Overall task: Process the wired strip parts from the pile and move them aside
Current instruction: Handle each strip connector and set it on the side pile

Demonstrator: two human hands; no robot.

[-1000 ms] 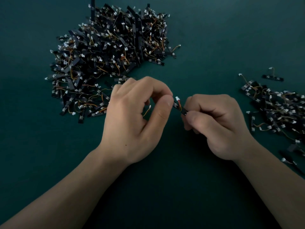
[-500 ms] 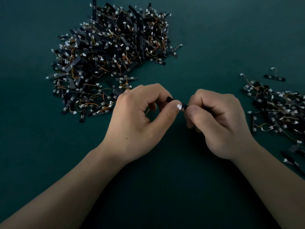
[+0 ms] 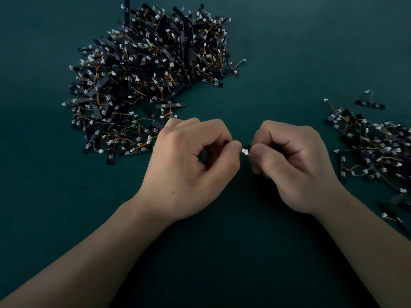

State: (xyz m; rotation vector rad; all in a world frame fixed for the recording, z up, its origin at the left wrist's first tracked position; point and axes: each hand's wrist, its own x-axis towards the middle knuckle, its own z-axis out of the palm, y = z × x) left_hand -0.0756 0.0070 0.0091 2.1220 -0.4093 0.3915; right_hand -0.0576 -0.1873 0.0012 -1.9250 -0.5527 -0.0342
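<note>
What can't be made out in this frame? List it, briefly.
Head view only:
1. Strip part: mostly hidden by the grip of the left hand and right hand.
2. Set-aside pile: cut off by the right edge.
3. Big pile: board markings too small; lower layers buried.

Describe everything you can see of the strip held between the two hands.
The strip is a small, flat, black part; only a short stretch shows between the hands. A white connector sits on its near edge, with a bit of orange wire just below. It lies roughly level over the green table. The left hand pinches one end and the right hand the other; the rest is hidden in them.
</note>
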